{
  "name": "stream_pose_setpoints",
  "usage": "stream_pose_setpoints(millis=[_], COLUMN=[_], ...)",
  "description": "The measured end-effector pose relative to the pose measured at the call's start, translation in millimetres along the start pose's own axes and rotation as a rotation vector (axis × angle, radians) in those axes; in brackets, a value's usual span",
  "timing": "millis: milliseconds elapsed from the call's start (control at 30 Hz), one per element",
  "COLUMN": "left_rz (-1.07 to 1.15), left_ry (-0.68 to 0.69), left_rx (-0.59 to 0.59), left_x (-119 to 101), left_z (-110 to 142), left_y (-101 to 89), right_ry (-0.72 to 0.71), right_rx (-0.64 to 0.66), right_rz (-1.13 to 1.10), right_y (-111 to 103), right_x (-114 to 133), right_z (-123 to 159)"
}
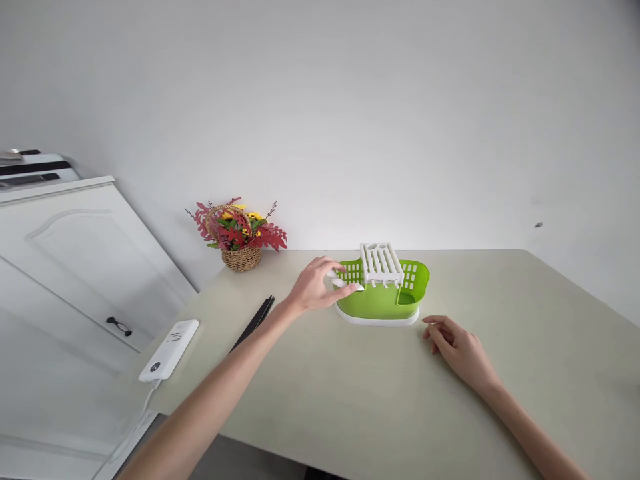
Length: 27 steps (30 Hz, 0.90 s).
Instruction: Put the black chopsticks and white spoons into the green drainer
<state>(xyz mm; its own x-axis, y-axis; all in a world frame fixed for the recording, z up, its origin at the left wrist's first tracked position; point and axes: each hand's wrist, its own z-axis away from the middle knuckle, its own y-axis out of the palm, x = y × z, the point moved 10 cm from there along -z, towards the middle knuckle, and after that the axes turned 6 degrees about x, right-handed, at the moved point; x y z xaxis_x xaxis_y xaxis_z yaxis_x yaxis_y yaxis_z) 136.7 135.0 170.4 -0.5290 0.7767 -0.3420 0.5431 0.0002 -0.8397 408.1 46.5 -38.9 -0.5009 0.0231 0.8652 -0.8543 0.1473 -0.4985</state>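
Note:
A green plastic basket (373,303) with slotted ends stands on a white base tray (377,321). Across its top sits a white slotted rack (383,264) with small hooks along the front. At the basket's left end, my left hand (320,283) is closed on a smooth white piece (336,279), partly hidden by the fingers; its exact kind is unclear. My right hand (453,343) rests at the table to the right of the basket, apart from it. Its fingers are loosely bent with small gaps, and nothing shows in them.
Black chopsticks (254,323) lie left of the basket, partly behind my left forearm. A white device (170,350) with a cable lies at the table's left edge. A wicker basket of artificial flowers (241,258) stands by the wall. White cabinets (75,267) border the left side.

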Motion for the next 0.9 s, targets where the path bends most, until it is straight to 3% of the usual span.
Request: stream_pose_setpoints(millis=[367,900], left_rz=[-0.230,-0.155], left_ry=[0.173,0.349], left_rx=[0.082,0.246], left_x=[-19,-15], left_z=[-16,-26], left_y=[22.3,42.1], right_ry=[0.004,0.017], right_rx=[-0.008,-0.014], right_rz=[0.008,-0.002], right_y=[-1,-2], right_x=[2,1], right_z=[1,1])
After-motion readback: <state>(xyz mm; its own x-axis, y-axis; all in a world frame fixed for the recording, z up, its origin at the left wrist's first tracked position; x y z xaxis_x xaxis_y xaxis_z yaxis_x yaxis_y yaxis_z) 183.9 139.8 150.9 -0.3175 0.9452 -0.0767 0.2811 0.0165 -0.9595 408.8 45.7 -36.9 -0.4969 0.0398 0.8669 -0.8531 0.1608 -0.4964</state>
